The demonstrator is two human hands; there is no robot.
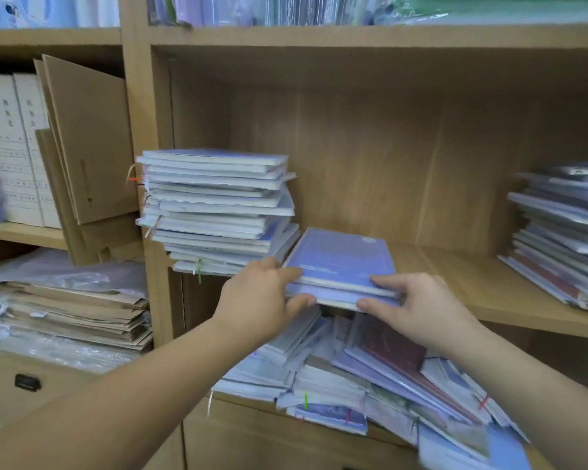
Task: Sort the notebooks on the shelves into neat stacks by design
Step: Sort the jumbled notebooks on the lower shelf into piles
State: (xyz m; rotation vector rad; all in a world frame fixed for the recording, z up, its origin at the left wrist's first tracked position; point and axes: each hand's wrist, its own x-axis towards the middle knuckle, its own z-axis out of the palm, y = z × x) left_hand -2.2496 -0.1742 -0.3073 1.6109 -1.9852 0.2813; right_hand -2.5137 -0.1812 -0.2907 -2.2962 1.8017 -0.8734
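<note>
Both hands hold a small pile of lavender notebooks (345,259) at the front edge of the middle shelf (455,276). My left hand (262,296) grips its left corner, thumb under, fingers on top. My right hand (418,307) pinches its front right corner. A tall, uneven stack of lavender notebooks (218,208) stands just left of it on the same shelf. Another slanting stack of mixed notebooks (564,239) sits at the shelf's right end. On the shelf below, a jumbled heap of notebooks (370,378) spreads out, one with a dark red cover (392,347).
A wooden upright (140,130) divides off the left bay, which holds white file boxes (14,147), leaning cardboard folders (89,137) and piled brown envelopes (65,317). Plastic-wrapped stationery (286,8) fills the top shelf. A drawer with a black handle (28,382) lies low on the left.
</note>
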